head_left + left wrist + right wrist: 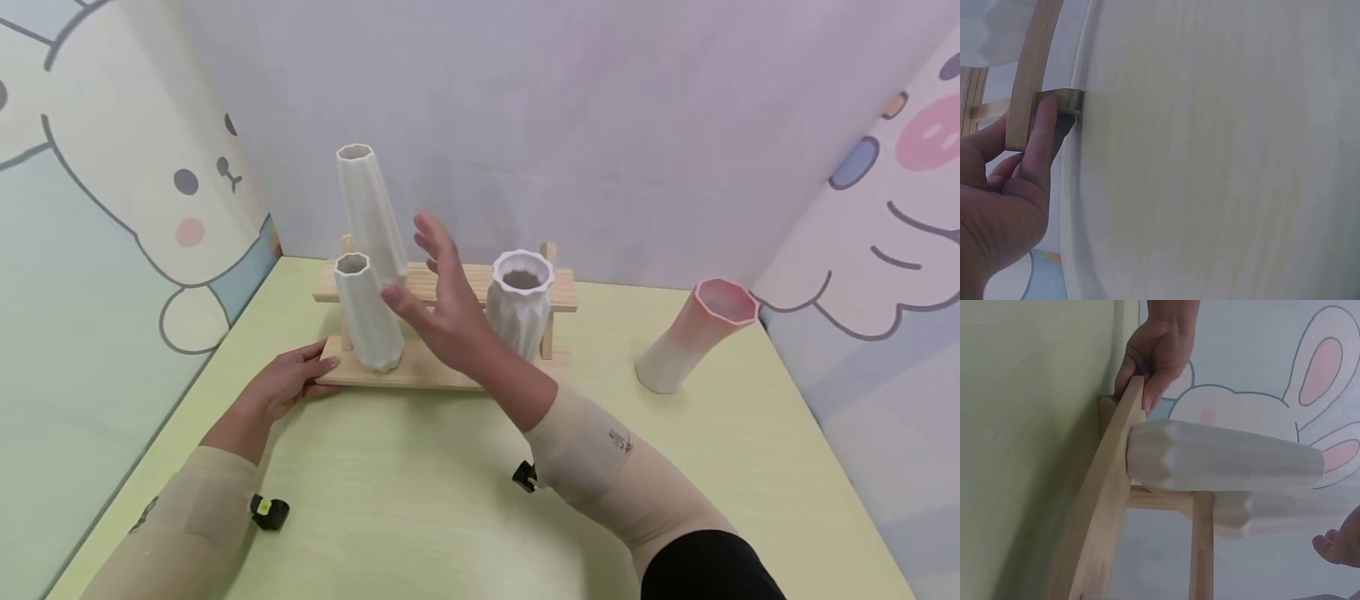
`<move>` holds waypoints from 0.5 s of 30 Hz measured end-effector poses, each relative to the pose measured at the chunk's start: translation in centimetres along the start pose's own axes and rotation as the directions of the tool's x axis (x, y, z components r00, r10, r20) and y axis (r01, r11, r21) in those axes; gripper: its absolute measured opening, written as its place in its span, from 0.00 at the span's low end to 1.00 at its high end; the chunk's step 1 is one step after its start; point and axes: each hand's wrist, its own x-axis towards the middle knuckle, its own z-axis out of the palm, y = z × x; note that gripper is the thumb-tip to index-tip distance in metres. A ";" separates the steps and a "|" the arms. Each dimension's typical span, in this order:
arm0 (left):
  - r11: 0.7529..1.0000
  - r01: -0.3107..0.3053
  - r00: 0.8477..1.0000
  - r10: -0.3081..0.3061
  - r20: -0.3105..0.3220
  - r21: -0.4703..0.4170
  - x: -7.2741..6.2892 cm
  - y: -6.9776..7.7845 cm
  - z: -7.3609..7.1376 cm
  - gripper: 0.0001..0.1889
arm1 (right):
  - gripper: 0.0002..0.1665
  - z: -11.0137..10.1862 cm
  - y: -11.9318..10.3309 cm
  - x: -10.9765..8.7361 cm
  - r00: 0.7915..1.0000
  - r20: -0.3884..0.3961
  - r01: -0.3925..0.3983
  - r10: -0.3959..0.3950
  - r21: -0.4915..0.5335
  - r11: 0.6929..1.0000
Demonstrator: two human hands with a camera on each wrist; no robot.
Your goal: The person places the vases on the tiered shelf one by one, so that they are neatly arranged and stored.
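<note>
A two-tier wooden rack (435,373) stands at the back of the table. My left hand (288,379) grips the left end of its lower board, thumb on top and fingers beneath, as the left wrist view also shows. On that board, at the left, is a slim white vase (367,321); a taller white vase (369,212) rises from the upper tier behind it. A wide white vase (519,304) with a scalloped rim is on the right, partly behind my right forearm. My right hand (453,321) is raised with fingers extended, its thumb near the slim vase; contact is unclear.
A pink-and-white vase (697,333) leans to the right on the pale green table (375,500), right of the rack. Walls covered with cartoon-animal cloth (480,125) enclose the table at the back and both sides.
</note>
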 end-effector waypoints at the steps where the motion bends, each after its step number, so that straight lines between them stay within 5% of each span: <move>1: 1.000 -0.001 1.000 0.001 -0.001 -0.001 0.0 0.0 0.0 0.40 | 0.61 -0.2 0.0 -0.3 1.000 0.010 0.002 -0.002 0.000 1.000; 8: 1.000 0.005 1.000 -0.005 -0.002 0.003 0.1 -0.1 -0.1 0.40 | 0.59 -1.8 0.0 -2.9 0.995 0.080 0.049 -0.051 0.024 0.999; 15: 1.000 0.011 1.000 -0.011 -0.010 0.018 0.2 -0.2 0.0 0.40 | 0.53 -4.3 -0.1 -5.2 0.975 0.224 -0.004 -0.016 0.090 0.996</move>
